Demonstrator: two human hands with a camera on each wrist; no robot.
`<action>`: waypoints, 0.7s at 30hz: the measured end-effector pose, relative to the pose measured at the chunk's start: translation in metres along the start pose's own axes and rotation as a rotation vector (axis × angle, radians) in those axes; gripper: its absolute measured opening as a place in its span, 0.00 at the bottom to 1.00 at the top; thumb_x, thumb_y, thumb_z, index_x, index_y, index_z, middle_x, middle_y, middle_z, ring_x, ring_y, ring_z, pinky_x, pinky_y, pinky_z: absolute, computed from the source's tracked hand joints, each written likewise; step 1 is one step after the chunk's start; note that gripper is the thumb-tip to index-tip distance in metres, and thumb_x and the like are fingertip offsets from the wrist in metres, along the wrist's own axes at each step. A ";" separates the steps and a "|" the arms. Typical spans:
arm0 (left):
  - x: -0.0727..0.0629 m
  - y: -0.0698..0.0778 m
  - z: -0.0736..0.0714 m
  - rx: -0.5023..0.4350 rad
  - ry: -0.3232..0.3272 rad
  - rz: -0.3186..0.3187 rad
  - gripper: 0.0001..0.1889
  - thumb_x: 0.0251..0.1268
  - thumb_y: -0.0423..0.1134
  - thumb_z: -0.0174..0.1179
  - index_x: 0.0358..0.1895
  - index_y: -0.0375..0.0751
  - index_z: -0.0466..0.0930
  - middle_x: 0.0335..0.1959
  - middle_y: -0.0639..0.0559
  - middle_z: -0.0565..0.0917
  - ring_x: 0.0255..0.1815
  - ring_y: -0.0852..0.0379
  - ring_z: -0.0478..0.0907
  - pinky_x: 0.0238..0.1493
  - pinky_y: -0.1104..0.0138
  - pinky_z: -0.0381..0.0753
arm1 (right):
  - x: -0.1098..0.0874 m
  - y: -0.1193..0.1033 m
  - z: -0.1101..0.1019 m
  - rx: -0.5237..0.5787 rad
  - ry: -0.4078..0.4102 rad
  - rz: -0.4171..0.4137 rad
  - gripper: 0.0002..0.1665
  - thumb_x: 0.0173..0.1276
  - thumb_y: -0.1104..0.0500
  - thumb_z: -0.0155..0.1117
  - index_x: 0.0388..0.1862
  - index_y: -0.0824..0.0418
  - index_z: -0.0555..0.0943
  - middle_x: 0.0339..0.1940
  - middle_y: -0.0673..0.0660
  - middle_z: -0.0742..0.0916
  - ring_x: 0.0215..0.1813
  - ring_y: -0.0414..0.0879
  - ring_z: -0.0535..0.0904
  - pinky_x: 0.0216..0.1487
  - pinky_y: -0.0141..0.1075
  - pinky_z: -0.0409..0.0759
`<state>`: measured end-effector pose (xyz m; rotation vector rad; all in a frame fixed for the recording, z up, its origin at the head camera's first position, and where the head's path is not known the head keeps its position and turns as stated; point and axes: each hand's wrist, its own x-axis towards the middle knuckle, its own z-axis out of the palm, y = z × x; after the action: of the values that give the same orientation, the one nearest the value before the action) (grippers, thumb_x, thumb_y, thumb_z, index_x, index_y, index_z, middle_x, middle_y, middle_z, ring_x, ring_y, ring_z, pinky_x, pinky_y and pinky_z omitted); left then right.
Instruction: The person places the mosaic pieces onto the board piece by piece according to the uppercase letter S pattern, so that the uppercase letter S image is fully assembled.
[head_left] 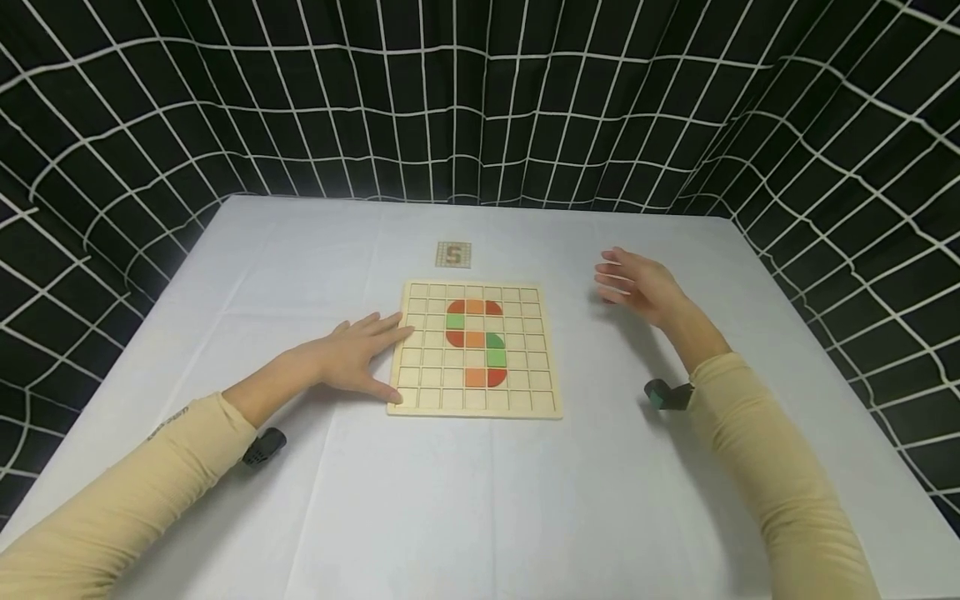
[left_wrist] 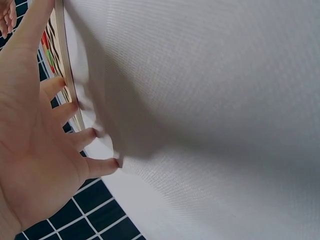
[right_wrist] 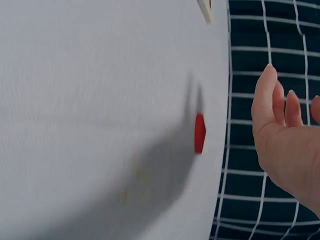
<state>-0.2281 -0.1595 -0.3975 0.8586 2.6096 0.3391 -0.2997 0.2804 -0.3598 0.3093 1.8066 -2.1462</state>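
A square wooden grid board point(head_left: 525, 392) lies mid-table, with flat red point(head_left: 496, 378), orange point(head_left: 475, 339) and green point(head_left: 496, 358) pieces set in an S-like figure. My left hand point(head_left: 352, 354) rests spread at the board's left side, thumb and a fingertip over its edge. To the right of the board, my right hand point(head_left: 637, 287) hovers above the table, fingers loosely bent and apparently holding nothing. In the right wrist view, a small red piece point(right_wrist: 200, 133) lies on the cloth near that right hand point(right_wrist: 285, 130); the head view does not show it.
Behind the board lies a small card point(head_left: 453, 255) with an S-shaped pattern. White cloth point(head_left: 420, 500) covers the table. Black curtains point(head_left: 480, 100) with white grid lines surround it at the back and sides. Dark wrist devices point(head_left: 264, 447) hang below both sleeves.
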 end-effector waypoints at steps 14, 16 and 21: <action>-0.001 -0.002 0.001 0.006 -0.001 -0.005 0.58 0.45 0.73 0.62 0.76 0.47 0.49 0.77 0.43 0.44 0.74 0.36 0.38 0.64 0.33 0.41 | -0.003 0.003 -0.032 0.057 0.086 -0.005 0.23 0.72 0.49 0.56 0.59 0.61 0.69 0.48 0.54 0.80 0.51 0.42 0.78 0.58 0.32 0.72; -0.001 -0.001 0.001 0.008 0.001 -0.004 0.58 0.45 0.73 0.61 0.76 0.47 0.49 0.77 0.43 0.44 0.74 0.36 0.38 0.64 0.33 0.41 | -0.003 0.004 -0.034 0.035 0.093 -0.021 0.25 0.72 0.50 0.55 0.61 0.63 0.68 0.43 0.52 0.82 0.47 0.41 0.79 0.56 0.30 0.74; -0.001 0.000 0.001 0.008 0.003 -0.003 0.58 0.45 0.74 0.61 0.76 0.47 0.49 0.77 0.44 0.44 0.74 0.36 0.38 0.64 0.33 0.41 | 0.002 0.007 -0.038 -0.045 0.104 -0.048 0.27 0.73 0.50 0.54 0.63 0.65 0.66 0.42 0.51 0.81 0.47 0.39 0.79 0.58 0.29 0.72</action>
<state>-0.2272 -0.1603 -0.3983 0.8573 2.6165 0.3296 -0.3009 0.3170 -0.3737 0.3766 1.9351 -2.1546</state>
